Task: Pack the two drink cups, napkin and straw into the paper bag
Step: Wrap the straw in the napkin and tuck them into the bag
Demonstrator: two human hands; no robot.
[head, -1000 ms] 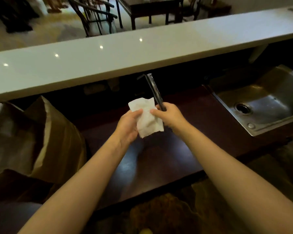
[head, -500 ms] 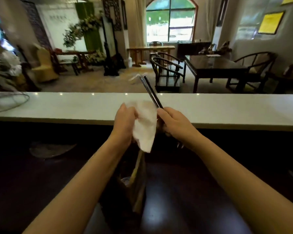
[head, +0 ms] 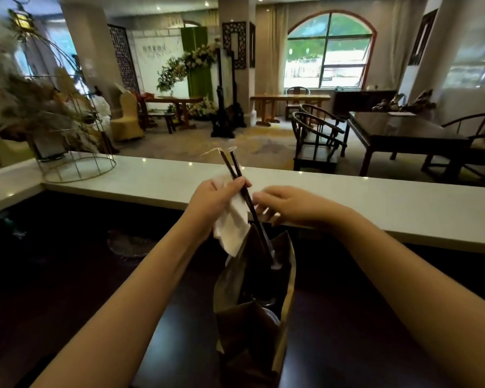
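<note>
The brown paper bag [head: 287, 289] stands open on the dark worktop right below my hands. Inside it a pale cup lid [head: 275, 266] shows near the top and another cup rim [head: 270, 316] lower down. My left hand [head: 213, 203] is shut on the white napkin [head: 231, 231] and on two dark straws [head: 235, 169] in a clear wrapper. The straws slant down with their lower ends inside the bag's mouth, and the napkin hangs over the bag's left edge. My right hand [head: 291, 207] hovers just right of the straws, fingers apart and holding nothing.
A long white counter ledge [head: 375, 208] runs across behind the bag. A gold wire cage ornament [head: 76, 163] stands on its left end. A round glass dish [head: 129, 243] lies on the dark worktop [head: 67, 275] at the left. Dark chairs and tables stand beyond the counter.
The straws went from my right hand into my left, which still has the napkin. My right hand has let go and opened. Both hands are now over the bag, straw ends lowered in.
</note>
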